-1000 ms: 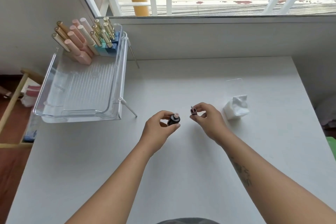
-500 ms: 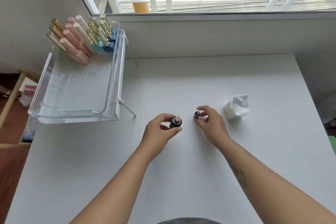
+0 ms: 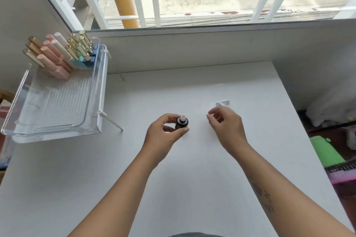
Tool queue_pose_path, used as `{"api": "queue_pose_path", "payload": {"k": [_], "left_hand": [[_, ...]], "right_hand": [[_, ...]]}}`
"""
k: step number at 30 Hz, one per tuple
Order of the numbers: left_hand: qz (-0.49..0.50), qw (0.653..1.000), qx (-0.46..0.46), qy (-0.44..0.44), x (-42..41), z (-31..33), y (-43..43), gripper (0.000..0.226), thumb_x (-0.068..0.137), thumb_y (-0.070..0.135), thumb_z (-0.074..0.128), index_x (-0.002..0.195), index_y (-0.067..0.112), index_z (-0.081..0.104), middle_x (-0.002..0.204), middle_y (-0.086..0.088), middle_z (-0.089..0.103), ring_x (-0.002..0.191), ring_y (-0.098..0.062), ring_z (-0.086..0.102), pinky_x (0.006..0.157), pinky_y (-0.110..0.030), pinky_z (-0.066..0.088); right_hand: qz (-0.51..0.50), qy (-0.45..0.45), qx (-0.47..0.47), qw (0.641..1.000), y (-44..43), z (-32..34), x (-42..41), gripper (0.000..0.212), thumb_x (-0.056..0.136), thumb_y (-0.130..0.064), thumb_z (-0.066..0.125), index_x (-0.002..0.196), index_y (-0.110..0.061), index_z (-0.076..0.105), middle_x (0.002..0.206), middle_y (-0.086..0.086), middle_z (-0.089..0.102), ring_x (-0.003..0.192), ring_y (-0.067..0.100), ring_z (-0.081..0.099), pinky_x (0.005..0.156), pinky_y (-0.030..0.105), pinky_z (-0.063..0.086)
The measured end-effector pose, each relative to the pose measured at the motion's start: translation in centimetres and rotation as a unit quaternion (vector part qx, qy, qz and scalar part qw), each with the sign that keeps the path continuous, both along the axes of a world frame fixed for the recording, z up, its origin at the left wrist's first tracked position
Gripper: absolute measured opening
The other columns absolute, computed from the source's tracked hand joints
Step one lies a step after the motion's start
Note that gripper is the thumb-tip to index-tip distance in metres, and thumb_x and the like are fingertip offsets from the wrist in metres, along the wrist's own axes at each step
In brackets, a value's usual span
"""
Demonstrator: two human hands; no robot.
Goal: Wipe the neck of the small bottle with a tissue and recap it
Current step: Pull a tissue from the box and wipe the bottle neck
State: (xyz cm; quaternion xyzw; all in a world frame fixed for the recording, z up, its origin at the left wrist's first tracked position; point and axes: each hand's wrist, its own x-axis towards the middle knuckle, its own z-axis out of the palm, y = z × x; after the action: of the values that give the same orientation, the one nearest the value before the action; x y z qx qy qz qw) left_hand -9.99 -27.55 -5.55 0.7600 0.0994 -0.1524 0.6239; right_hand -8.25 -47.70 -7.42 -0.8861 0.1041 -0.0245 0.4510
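My left hand (image 3: 163,136) grips a small dark bottle (image 3: 181,124) upright on the white table (image 3: 173,188). The bottle's pale pink neck is bare and uncapped. My right hand (image 3: 226,127) hovers to the right of the bottle, apart from it, with its fingers loosely curled. It covers most of a crumpled white tissue (image 3: 222,102), and only the tissue's far edge shows. The cap is out of sight. I cannot tell whether my right hand holds anything.
A clear plastic tray (image 3: 57,121) on thin legs stands at the left. Several pink and gold-capped tubes (image 3: 57,56) fill its far end. A low wall and window run along the back. A green object (image 3: 325,150) lies off the table's right edge.
My right hand moved right, away from the bottle and over the tissue. The cap seen between its fingers earlier no longer shows. The left hand kept hold of the bottle.
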Motion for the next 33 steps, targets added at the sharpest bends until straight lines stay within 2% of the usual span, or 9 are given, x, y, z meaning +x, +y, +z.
{"api": "queue_pose_path", "payload": {"k": [4, 7, 12, 17, 21, 26, 28, 30, 33], "left_hand": [[-0.003, 1.000, -0.009, -0.009, 0.0, 0.4, -1.9, 0.024, 0.077, 0.034, 0.079, 0.096, 0.045, 0.069, 0.098, 0.036, 0.066, 0.079, 0.004, 0.060, 0.064, -0.017, 0.043], [-0.001, 1.000, -0.010, -0.014, 0.0, 0.3, -3.0, 0.024, 0.077, 0.032, 0.080, 0.095, 0.044, 0.070, 0.096, 0.036, 0.066, 0.079, 0.004, 0.061, 0.057, -0.007, 0.045], [0.015, 1.000, -0.008, -0.018, 0.0, 0.0, -4.6, 0.025, 0.076, 0.030, 0.082, 0.094, 0.043, 0.071, 0.096, 0.034, 0.066, 0.074, 0.008, 0.060, 0.058, -0.001, 0.043], [0.033, 0.999, -0.001, -0.015, -0.1, -0.3, -5.8, 0.025, 0.076, 0.030, 0.082, 0.094, 0.043, 0.071, 0.096, 0.031, 0.067, 0.079, -0.003, 0.061, 0.061, -0.004, 0.046], [0.049, 0.999, 0.014, -0.006, -0.3, -0.4, -6.6, 0.023, 0.075, 0.032, 0.083, 0.092, 0.043, 0.071, 0.091, 0.025, 0.069, 0.072, 0.001, 0.062, 0.057, -0.006, 0.046], [0.059, 0.998, 0.037, -0.001, -0.6, -0.1, -7.5, 0.021, 0.076, 0.037, 0.081, 0.094, 0.042, 0.070, 0.102, 0.011, 0.067, 0.075, -0.002, 0.062, 0.055, -0.007, 0.045], [0.055, 0.998, 0.040, -0.007, -0.8, 0.1, -7.9, 0.021, 0.077, 0.037, 0.079, 0.096, 0.039, 0.070, 0.102, 0.008, 0.067, 0.069, 0.004, 0.060, 0.053, -0.007, 0.044], [0.048, 0.998, 0.043, -0.018, -1.0, 0.3, -8.2, 0.021, 0.079, 0.035, 0.079, 0.098, 0.037, 0.071, 0.102, 0.004, 0.066, 0.066, 0.005, 0.058, 0.053, -0.007, 0.043], [0.038, 0.997, 0.059, -0.041, -1.3, 0.6, -8.5, 0.023, 0.080, 0.032, 0.079, 0.102, 0.032, 0.072, 0.104, 0.002, 0.063, 0.069, 0.005, 0.058, 0.057, -0.008, 0.045]], "right_hand": [[0.004, -0.016, -0.077, 0.997, -3.2, 1.2, 2.4, 0.019, 0.093, -0.018, 0.059, 0.110, -0.023, 0.067, 0.103, 0.000, 0.057, 0.097, 0.020, 0.057, 0.075, 0.035, 0.050], [0.048, 0.017, -0.154, 0.987, -4.9, 0.7, 3.9, 0.028, 0.095, -0.023, 0.059, 0.122, -0.026, 0.064, 0.105, -0.003, 0.049, 0.112, 0.023, 0.044, 0.073, 0.035, 0.044], [0.106, 0.029, -0.239, 0.965, -5.7, -0.2, 5.4, 0.025, 0.095, -0.021, 0.059, 0.118, -0.023, 0.068, 0.113, 0.005, 0.055, 0.110, 0.027, 0.044, 0.075, 0.040, 0.049], [0.124, 0.001, -0.257, 0.958, -6.2, -0.1, 6.0, 0.009, 0.093, -0.020, 0.063, 0.096, -0.016, 0.071, 0.106, 0.004, 0.058, 0.103, 0.030, 0.048, 0.074, 0.038, 0.044], [0.126, 0.008, -0.199, 0.972, -7.2, 0.6, 6.1, 0.007, 0.093, -0.023, 0.063, 0.093, -0.017, 0.067, 0.101, 0.000, 0.059, 0.101, 0.025, 0.049, 0.077, 0.036, 0.040], [0.061, 0.041, -0.006, 0.997, -8.2, 2.0, 5.1, 0.013, 0.092, -0.021, 0.062, 0.081, -0.027, 0.056, 0.085, -0.012, 0.061, 0.078, 0.010, 0.058, 0.060, 0.021, 0.042], [0.034, 0.044, 0.049, 0.997, -8.1, 2.6, 4.2, 0.009, 0.091, -0.019, 0.062, 0.093, -0.028, 0.058, 0.084, -0.011, 0.063, 0.076, 0.008, 0.060, 0.060, 0.021, 0.044], [0.021, 0.047, 0.100, 0.994, -7.6, 3.1, 3.2, 0.017, 0.092, -0.019, 0.061, 0.106, -0.028, 0.061, 0.086, -0.009, 0.066, 0.078, 0.008, 0.062, 0.064, 0.022, 0.046], [0.030, 0.033, 0.138, 0.989, -6.7, 3.9, 1.6, 0.013, 0.091, -0.017, 0.060, 0.091, -0.026, 0.070, 0.085, -0.008, 0.071, 0.077, 0.009, 0.065, 0.070, 0.022, 0.050]]}}
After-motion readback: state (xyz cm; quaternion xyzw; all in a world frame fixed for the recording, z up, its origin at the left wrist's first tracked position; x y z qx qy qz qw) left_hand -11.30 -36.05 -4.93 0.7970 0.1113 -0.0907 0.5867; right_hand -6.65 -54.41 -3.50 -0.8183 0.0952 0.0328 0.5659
